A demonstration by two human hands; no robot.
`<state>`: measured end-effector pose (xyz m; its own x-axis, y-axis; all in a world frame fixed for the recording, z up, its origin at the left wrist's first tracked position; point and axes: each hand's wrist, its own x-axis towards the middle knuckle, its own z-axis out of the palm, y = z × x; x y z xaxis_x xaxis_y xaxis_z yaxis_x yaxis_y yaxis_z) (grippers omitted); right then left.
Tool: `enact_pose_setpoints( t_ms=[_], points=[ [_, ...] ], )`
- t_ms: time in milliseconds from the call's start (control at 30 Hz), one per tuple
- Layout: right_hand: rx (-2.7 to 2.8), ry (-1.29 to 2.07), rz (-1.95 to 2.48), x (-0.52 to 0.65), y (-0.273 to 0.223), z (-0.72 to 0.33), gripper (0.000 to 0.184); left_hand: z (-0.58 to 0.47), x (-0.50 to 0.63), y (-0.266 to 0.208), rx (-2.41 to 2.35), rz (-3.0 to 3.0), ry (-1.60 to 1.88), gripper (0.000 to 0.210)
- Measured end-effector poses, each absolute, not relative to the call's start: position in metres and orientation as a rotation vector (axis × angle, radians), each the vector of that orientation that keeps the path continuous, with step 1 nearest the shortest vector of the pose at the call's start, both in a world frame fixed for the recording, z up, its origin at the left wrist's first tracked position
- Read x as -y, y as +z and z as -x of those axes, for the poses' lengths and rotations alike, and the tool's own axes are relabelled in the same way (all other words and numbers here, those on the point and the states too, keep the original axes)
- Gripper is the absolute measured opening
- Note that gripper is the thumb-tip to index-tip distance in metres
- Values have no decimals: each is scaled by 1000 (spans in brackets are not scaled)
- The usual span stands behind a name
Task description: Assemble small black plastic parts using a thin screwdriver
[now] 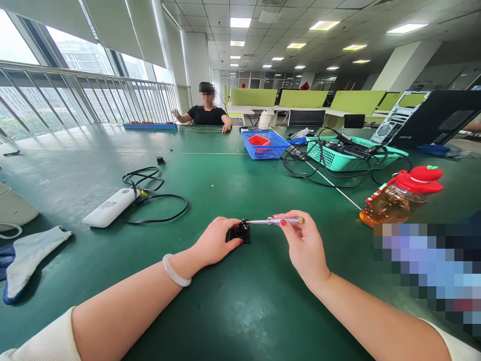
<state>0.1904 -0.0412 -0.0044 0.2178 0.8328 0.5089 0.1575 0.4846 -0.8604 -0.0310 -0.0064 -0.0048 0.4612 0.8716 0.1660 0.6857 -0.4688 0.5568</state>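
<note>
On the green tabletop (pixel 210 175), my left hand (pixel 215 241) grips a small black part with a flat square base (pixel 240 234); its exact kind is too small to tell. My right hand (pixel 306 245) is closed around the clear purplish handle of a screwdriver (pixel 274 221). The screwdriver lies nearly level, its thin metal shaft pointing left. Its tip meets the upper side of the black part, and the exact contact point cannot be made out.
Left lie a white power bank (pixel 110 208) with a black cable (pixel 165 196) and a glove (pixel 35 255). Right stands a red-lidded bottle (pixel 402 195). Farther back are a blue basket (pixel 266 150) and a green basket (pixel 338 161) with cables. Another person (pixel 206 115) sits across.
</note>
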Motion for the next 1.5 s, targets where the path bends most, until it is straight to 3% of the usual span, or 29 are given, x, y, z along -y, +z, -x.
enact_pose_setpoints(
  t_ms=[467,933,1500],
  points=[
    [1407,519,938,44,-8,-190,21,30,9,-3,-1303,-2304,593,48],
    [1511,744,839,47,-6,-186,12,29,8,-2,-1250,-2351,629,39],
    [1600,630,861,44,-12,-186,14,30,7,-5,-1245,-2336,630,40]
  ],
)
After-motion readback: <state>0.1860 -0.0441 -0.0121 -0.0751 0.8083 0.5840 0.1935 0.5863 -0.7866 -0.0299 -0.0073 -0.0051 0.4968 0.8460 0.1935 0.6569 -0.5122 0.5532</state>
